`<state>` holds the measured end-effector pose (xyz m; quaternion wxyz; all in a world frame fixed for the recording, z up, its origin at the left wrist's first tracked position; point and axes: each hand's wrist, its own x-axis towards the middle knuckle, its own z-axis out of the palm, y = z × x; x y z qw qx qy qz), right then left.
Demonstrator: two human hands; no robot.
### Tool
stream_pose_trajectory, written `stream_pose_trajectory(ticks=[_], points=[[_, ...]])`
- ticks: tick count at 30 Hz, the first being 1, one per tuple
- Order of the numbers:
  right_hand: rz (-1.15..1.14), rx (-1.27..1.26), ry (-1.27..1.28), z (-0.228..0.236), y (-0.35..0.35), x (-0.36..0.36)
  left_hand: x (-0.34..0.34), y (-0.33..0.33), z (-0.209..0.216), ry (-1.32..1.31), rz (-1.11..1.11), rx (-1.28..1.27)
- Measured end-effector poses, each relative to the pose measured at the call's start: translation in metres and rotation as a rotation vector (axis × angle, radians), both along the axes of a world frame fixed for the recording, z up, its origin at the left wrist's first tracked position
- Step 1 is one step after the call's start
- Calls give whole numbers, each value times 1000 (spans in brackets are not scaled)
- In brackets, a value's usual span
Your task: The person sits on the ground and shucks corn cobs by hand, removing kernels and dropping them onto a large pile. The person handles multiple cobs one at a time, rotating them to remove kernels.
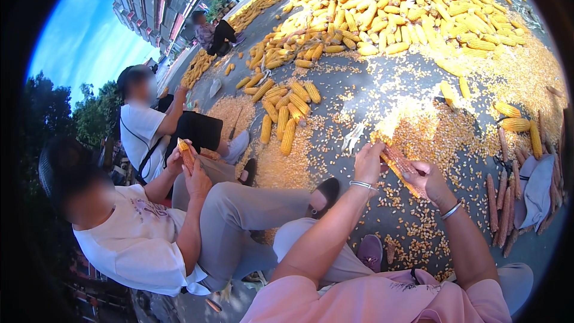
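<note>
My left hand (368, 164) is closed around the upper end of a partly shelled corn cob (396, 161). Its reddish core is bare over much of its length, with yellow kernels left along one side. At the lower end my right hand (429, 182) grips the same cob, fingers wrapped about it. Whether a second bare cob is pressed against it, I cannot tell. Just beyond my hands lies a heap of loose kernels (430, 122), and more kernels are scattered on the ground below.
A large pile of yellow corn ears (412, 12) spreads at the back. Several ears (287, 116) lie left of centre. Bare cobs (507, 203) and a grey cloth (534, 194) are at the right. On my left a co-worker (137, 233) holds a cob; others sit farther off.
</note>
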<state>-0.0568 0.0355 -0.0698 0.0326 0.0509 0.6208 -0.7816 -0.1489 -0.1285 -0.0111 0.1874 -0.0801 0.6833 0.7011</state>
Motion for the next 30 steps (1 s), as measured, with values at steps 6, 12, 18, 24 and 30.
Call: stream_pose_trajectory(ticks=[6, 12, 18, 24, 30], points=[[-35, 43, 48, 2, -15, 4, -9, -7, -31, 166, -14, -190], [-38, -58, 23, -3, -10, 4, -7, -6, -28, 223, -73, -118], [-24, 17, 35, 7, -9, 9, -5, -5, -15, 263, 4, -291], [-34, -25, 10, 10, -13, 14, -8, -13, -28, 313, -26, -369], [-51, -75, -5, 7, -10, 11, -1, -10, -20, 351, -79, -287]])
